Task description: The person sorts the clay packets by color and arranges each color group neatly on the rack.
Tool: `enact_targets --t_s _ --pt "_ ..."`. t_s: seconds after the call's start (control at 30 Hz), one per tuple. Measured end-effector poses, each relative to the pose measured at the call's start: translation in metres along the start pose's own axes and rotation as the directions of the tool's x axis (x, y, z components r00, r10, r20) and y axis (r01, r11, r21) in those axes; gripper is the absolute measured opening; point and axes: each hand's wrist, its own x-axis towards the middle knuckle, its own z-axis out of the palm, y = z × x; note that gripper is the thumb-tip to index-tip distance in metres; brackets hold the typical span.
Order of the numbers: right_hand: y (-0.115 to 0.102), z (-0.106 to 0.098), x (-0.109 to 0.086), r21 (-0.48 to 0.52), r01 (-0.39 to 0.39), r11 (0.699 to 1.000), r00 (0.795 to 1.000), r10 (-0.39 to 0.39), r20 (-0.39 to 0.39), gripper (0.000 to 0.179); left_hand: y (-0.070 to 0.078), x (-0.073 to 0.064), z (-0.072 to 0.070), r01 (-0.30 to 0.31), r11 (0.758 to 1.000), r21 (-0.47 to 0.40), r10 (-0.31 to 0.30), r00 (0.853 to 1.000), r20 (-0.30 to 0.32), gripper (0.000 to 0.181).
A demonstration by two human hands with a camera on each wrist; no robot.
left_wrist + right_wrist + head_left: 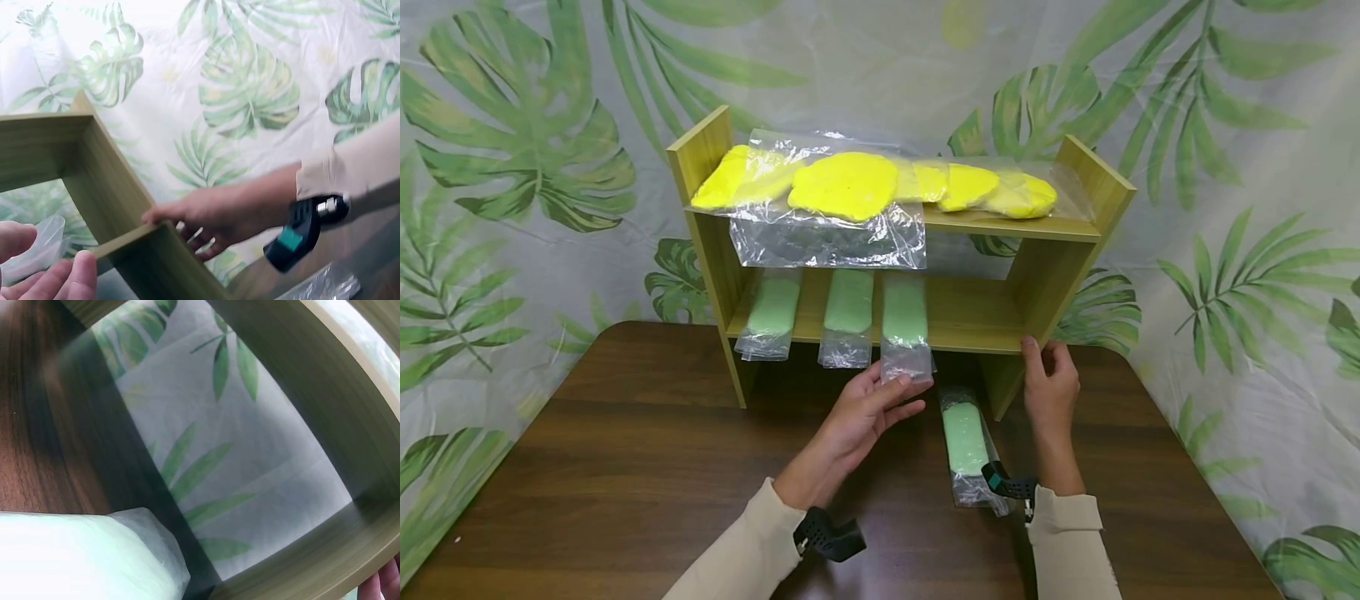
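Observation:
My left hand pinches the loose plastic end of a pale green slab in a clear bag. This bagged slab lies on the middle board of a wooden shelf, its end hanging past the front edge. In the left wrist view, clear plastic shows between thumb and fingers. My right hand grips the shelf's right side panel at the middle board, thumb at the front edge and fingers on the outer side. Another bagged green slab lies on the table beside my right wrist.
Two more bagged green slabs lie to the left on the middle board. Several bagged yellow pieces cover the top board, some plastic draping over its front. The shelf stands on a dark wooden table before a leaf-patterned cloth.

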Motion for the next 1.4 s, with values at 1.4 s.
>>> enact_targets --t_s 1.4 --pt "-0.001 -0.002 0.000 -0.037 -0.004 0.999 1.000 0.005 0.018 0.045 0.003 0.006 -0.001 0.110 0.946 0.306 -0.109 0.994 -0.022 0.038"
